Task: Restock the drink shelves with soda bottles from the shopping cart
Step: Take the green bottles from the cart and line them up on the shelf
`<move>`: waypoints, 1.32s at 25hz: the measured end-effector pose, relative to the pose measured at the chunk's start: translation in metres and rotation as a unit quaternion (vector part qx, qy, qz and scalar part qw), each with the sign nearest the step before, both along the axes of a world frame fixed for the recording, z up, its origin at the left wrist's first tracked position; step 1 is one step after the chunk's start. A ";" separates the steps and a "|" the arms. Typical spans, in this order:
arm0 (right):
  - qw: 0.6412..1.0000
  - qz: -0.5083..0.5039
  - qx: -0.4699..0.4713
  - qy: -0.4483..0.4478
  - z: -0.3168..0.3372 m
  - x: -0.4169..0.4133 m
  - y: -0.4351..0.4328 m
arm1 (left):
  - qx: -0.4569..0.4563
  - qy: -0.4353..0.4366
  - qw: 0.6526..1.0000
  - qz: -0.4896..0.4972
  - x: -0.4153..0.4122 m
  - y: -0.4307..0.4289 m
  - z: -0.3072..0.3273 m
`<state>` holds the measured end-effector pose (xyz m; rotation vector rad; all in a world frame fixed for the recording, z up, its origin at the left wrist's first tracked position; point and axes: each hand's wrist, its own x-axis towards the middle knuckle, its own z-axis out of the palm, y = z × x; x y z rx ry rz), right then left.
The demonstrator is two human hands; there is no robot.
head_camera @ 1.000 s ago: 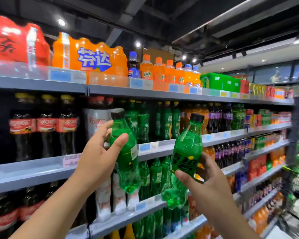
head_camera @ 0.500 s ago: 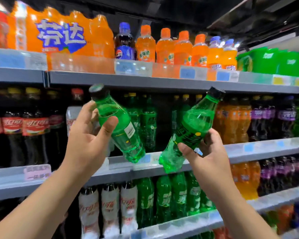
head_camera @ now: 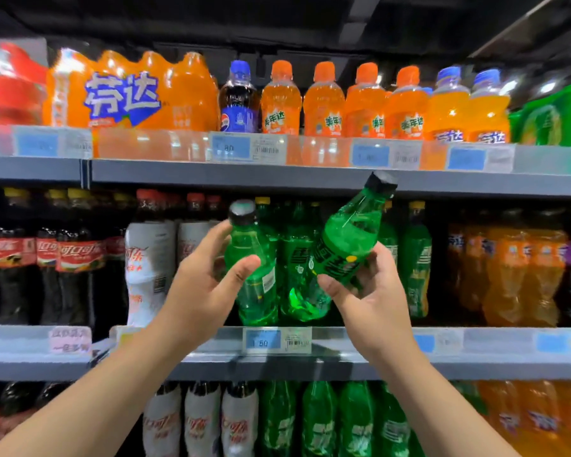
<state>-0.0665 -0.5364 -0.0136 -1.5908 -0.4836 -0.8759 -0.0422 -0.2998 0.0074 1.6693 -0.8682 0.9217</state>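
Note:
My left hand (head_camera: 205, 285) grips a green soda bottle (head_camera: 251, 258) with a black cap, held nearly upright, its base just above the middle shelf (head_camera: 475, 357). My right hand (head_camera: 373, 291) grips a second green soda bottle (head_camera: 343, 245), tilted with its cap pointing up and right toward the underside of the top shelf. Both bottles hang in front of the row of green bottles (head_camera: 416, 258) standing on the middle shelf. The shopping cart is out of view.
Dark cola bottles (head_camera: 47, 258) and white-labelled cola bottles (head_camera: 149, 258) stand left on the middle shelf, orange bottles (head_camera: 508, 268) right. The top shelf (head_camera: 277, 176) carries orange sodas (head_camera: 323, 103) and wrapped packs. The lower shelf holds white and green bottles (head_camera: 317, 420).
Both hands have risen and moved closer to the middle shelf with their bottles. The view has swung left and nearer to the shelves, and the two bottles now sit closer together.

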 end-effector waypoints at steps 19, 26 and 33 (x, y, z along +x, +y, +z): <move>0.956 -0.098 -0.188 0.204 0.010 0.052 -0.001 | 0.016 0.203 0.958 0.202 0.039 -0.024 0.029; 0.954 -0.113 -0.176 0.216 0.004 0.054 0.004 | 0.035 0.210 0.963 0.167 0.045 -0.030 0.037; 0.950 -0.124 -0.161 0.239 0.004 0.050 0.006 | 0.031 0.235 0.959 0.156 0.050 -0.042 0.038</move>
